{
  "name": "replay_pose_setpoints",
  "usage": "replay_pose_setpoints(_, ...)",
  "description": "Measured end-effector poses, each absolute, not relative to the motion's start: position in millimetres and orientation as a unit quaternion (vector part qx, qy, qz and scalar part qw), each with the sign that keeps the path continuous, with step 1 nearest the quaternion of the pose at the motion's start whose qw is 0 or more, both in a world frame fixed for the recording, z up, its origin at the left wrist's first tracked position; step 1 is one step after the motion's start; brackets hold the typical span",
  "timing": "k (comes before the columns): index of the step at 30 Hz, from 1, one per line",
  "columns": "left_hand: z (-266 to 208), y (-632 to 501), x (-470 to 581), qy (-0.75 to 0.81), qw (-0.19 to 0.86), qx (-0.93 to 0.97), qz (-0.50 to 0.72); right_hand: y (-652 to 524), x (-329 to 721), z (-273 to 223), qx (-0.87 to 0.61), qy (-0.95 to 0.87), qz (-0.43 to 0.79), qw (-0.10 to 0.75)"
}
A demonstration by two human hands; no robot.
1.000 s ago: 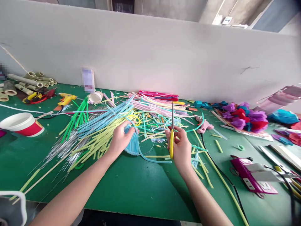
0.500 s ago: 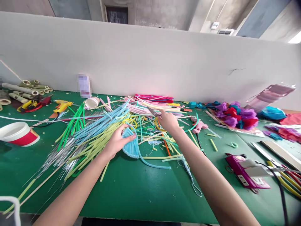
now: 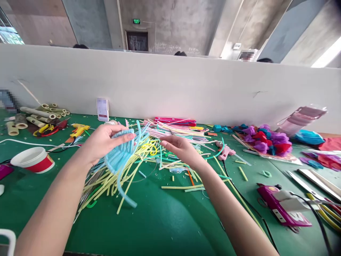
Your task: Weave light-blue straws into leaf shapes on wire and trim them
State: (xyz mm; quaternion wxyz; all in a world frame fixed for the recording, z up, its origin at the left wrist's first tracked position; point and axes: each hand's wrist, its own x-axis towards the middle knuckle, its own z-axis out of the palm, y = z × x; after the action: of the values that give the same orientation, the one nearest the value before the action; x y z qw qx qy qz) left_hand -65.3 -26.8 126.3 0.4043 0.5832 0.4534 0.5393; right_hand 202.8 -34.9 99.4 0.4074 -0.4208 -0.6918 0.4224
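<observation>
Left hand (image 3: 101,141), holding the blue bundle (image 3: 119,153), has lifted it clear above yellow stems (image 3: 106,185); right hand (image 3: 182,147), right of them, apparently grips half-hidden scissors (image 3: 171,132).

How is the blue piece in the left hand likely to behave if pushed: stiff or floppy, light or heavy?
The blue piece is probably light, as only the left hand holds it. Its loose strand dangles in a curve, so likely bends easily. The ribbed body keeps a fan shape, so may be stiffer.
</observation>
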Motion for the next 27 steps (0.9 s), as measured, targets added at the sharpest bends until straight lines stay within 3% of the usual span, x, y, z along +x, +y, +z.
replay_pose_setpoints(2, 144, -25, -64, 0.451, 0.445, 0.643, 0.43, -44, 195, 109, -0.388, -0.68, 0.461, 0.417)
replay_pose_setpoints(5, 153, -21, -52, 0.432, 0.464, 0.679, 0.371, -58, 187, 115, -0.352, -0.645, 0.537, 0.414)
replay_pose_setpoints(13, 117, -20, -28, 0.394, 0.486, 0.73, 0.275, -71, 179, 80, -0.392, -0.541, 0.617, 0.415)
replay_pose_setpoints(27, 53, -26, -23, 0.394, 0.563, 0.693, 0.216, -62, 180, 28, -0.391, -0.433, 0.672, 0.456)
